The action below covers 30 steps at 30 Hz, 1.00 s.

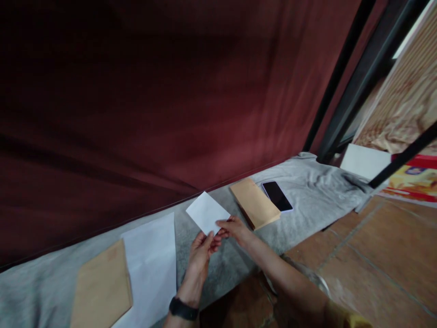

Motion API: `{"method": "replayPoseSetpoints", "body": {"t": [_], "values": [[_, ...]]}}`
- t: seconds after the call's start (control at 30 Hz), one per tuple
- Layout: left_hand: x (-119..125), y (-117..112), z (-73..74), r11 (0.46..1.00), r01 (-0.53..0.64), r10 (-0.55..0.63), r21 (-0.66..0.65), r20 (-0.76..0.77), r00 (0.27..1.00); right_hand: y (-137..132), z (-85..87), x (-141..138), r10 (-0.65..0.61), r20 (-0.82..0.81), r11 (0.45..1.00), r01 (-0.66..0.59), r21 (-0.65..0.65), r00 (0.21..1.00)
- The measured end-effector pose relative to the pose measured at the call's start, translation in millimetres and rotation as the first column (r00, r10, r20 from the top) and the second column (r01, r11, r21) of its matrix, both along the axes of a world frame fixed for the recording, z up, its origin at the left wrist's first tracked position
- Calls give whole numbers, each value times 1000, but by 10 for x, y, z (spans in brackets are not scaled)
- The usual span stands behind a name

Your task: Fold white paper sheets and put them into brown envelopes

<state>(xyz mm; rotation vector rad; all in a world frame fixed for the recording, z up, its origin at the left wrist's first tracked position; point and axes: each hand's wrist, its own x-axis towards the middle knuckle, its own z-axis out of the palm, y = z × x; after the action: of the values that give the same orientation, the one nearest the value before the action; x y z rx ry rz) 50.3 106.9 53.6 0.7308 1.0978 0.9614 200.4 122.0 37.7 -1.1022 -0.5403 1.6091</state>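
A small white sheet of folded-looking paper (205, 210) is held up above the grey cloth, tilted. My left hand (202, 251) grips its lower edge with the thumb on top, and a dark band circles that wrist. My right hand (235, 228) pinches the paper's lower right corner, fingers closed on it. Right of my hands lies a stack of brown envelopes (256, 204). To the left, large white paper (152, 264) rests flat, partly under another brown envelope stack (102, 287).
A phone (277, 196) lies beside the right-hand envelopes. Grey cloth (314, 196) covers the narrow surface. A dark red curtain (170, 114) hangs right behind it. Black metal bars (341, 109) stand at the right, above a tiled floor (385, 246) and a colourful box (416, 177).
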Motion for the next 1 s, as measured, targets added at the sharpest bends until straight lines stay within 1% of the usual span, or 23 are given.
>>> {"method": "replayPoseSetpoints", "body": {"t": [0.07,0.13,0.27,0.37,0.43,0.53,0.63,0.73,0.8,0.83,0.9,1.0], "values": [[-36,13,-13,1000,19,-19,11,-39,999,24,15,31,-30,17,999,30,-30,999],[-83,28,-30,1000,28,-28,2,-61,998,54,35,67,-39,30,999,40,-34,999],[-163,58,-40,998,51,-52,-22,-60,997,96,84,110,-23,48,999,24,-24,999],[-182,102,0,998,41,-43,-54,-45,998,109,123,137,-2,71,1000,2,0,997],[-183,156,46,996,-24,24,-81,3,1000,111,145,171,26,95,999,-28,20,995],[-206,265,120,978,-172,182,-114,78,980,88,150,239,68,131,997,-73,35,989],[-286,370,169,943,-308,318,-128,66,946,26,110,294,151,177,988,-155,7,972],[-386,428,177,920,-369,377,-134,39,925,-52,57,316,256,195,965,-263,10,947],[-422,431,163,923,-357,365,-143,32,930,-85,44,314,284,192,953,-298,48,939],[-422,421,151,929,-339,347,-150,32,937,-91,49,307,280,190,953,-296,63,941],[-389,380,122,954,-258,265,-151,33,964,-80,75,286,226,183,967,-243,78,957],[-293,302,66,986,-105,109,-130,24,994,-34,125,236,131,152,983,-148,108,980]]}}
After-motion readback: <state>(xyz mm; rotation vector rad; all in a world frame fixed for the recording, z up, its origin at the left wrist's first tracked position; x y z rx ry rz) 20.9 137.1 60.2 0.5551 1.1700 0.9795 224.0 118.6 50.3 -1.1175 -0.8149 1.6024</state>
